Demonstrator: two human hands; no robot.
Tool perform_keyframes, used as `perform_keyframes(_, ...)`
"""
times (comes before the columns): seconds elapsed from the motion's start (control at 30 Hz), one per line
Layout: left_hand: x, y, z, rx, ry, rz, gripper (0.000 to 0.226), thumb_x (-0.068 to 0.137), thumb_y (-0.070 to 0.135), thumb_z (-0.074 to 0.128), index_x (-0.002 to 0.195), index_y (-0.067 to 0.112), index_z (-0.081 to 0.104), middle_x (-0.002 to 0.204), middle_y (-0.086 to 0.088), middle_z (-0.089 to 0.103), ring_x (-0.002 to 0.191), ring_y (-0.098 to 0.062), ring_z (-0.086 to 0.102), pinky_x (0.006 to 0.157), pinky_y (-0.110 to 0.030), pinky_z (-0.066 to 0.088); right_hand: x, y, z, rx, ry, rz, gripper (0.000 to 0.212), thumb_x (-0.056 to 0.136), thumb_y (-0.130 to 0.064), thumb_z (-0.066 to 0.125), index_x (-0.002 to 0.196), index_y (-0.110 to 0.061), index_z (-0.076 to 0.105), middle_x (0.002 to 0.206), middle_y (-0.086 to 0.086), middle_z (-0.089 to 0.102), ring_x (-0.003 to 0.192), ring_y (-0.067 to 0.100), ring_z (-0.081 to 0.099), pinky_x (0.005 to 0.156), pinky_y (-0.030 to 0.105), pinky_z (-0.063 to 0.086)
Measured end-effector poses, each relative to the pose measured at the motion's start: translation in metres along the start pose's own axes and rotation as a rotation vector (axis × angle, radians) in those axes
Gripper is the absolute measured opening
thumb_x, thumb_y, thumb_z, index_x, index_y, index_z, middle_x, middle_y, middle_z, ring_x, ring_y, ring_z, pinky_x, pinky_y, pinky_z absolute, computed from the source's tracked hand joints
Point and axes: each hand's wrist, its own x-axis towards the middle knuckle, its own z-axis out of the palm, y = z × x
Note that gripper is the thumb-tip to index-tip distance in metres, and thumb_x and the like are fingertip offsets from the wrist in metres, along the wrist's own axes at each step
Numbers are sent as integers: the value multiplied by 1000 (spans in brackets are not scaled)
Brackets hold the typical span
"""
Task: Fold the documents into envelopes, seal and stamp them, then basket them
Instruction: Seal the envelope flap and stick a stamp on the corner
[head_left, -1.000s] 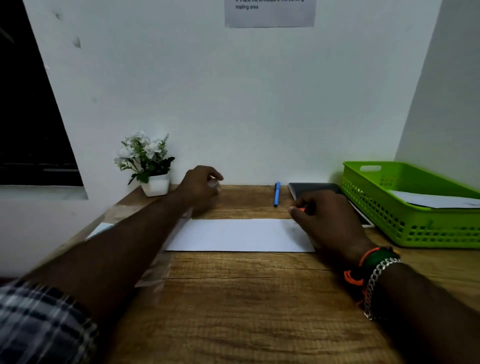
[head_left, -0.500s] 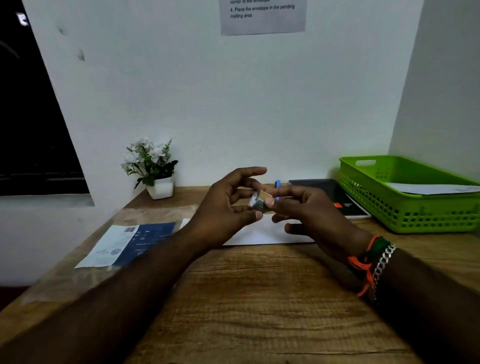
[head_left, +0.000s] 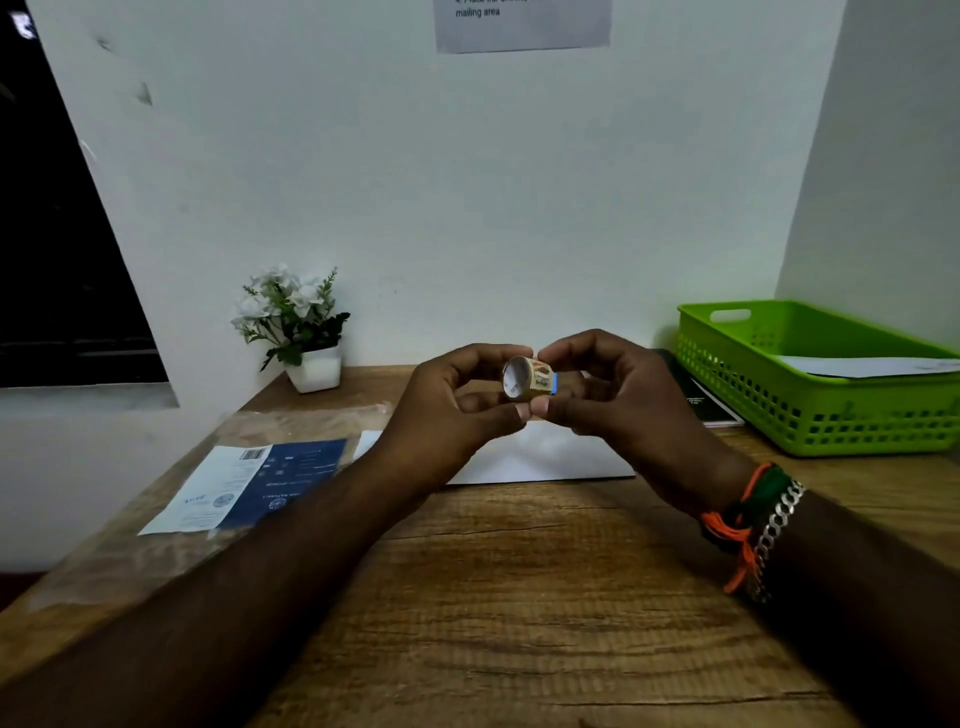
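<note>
Your left hand (head_left: 457, 410) and right hand (head_left: 618, 400) pinch small stamp roll (head_left: 527, 378) above white envelope (head_left: 545, 457). Green basket (head_left: 810, 415) at right holds one white envelope (head_left: 872, 366).

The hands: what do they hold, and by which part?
Both the left hand and right hand pinch a small stamp roll by its outer rim.

Dim, cool light overall. Window (head_left: 57, 249) black. Wide-angle bending at edges. Forearms underexposed; soft shadows on tabletop (head_left: 519, 597). Wall notice (head_left: 522, 23) text slightly blurred.
</note>
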Motion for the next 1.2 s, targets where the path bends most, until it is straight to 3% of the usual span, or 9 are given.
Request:
perform_keyframes(0.1,0,-1,-1,-44,-22,-31,48,82,-3,79,123,20,72,118,-5,75,111,-24,73,97,-52,58,0,0,1,-119,38,-89,39,72,-9,90,105,-15,71,98,-2,74,82,35,69,76,41,60)
perform_keyframes(0.3,-1,0,0,-30,-3,3,46,84,-4,77,124,16,70,118,-5,75,108,-21,74,96,-46,60,2,2,1,-216,49,-159,36,71,-13,92,101,-19,72,93,-6,73,75,20,68,67,18,49)
perform_keyframes(0.43,-1,-2,-1,-28,4,8,49,83,-10,75,125,15,69,119,-3,75,107,-19,74,89,-32,60,2,4,0,-175,42,-124,24,80,-3,81,97,-19,74,79,-12,70,74,14,66,72,37,56)
perform_keyframes(0.53,0,-3,-2,-25,0,12,52,83,-15,72,127,13,68,120,-4,75,108,-17,74,87,-27,58,2,4,0,-144,50,-119,18,82,-10,82,96,-18,74,81,-11,70,74,15,64,66,32,52)
perform_keyframes(0.63,0,-3,-1,-30,-14,6,56,83,-18,69,129,13,66,118,-7,76,108,-19,74,89,-30,60,2,2,0,-82,48,-99,25,80,-11,84,102,-13,72,85,-4,70,70,13,61,64,23,50)
perform_keyframes(0.8,0,-5,-2,-63,-68,-15,59,87,-14,69,136,17,61,122,-10,74,113,-26,72,99,-44,57,1,2,3,-111,10,-116,46,75,-4,87,114,-18,69,102,10,68,72,16,63,76,32,58)
perform_keyframes(0.97,0,-4,-1,-46,-58,-2,58,86,-9,73,137,16,59,122,-11,73,113,-26,72,101,-45,56,1,1,2,-149,-5,-153,45,73,2,86,112,-16,71,102,10,70,74,16,64,76,25,57)
perform_keyframes(1.2,-1,-1,-3,120,-81,65,88,81,-17,73,150,29,44,118,-6,72,114,-20,71,99,-37,57,1,-3,1,-117,-26,-130,31,85,2,74,110,-17,74,88,-5,70,75,3,62,66,16,49)
